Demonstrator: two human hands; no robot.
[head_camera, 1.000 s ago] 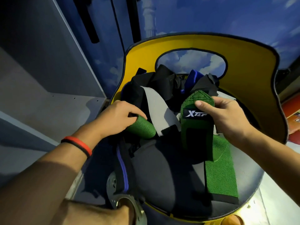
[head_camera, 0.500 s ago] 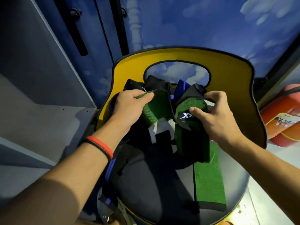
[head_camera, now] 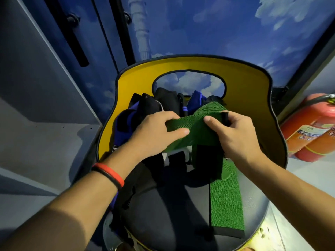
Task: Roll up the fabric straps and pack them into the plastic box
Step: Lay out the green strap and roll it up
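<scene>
A long green woven fabric strap (head_camera: 199, 131) with black edging is unrolled, its upper end stretched between the left hand (head_camera: 154, 134) and the right hand (head_camera: 237, 134), both pinching it. Below the right hand it folds over a black fastening patch, and its tail runs down flat to a black hem. A heap of black and blue fabric straps (head_camera: 145, 109) lies bunched behind and under the left hand
</scene>
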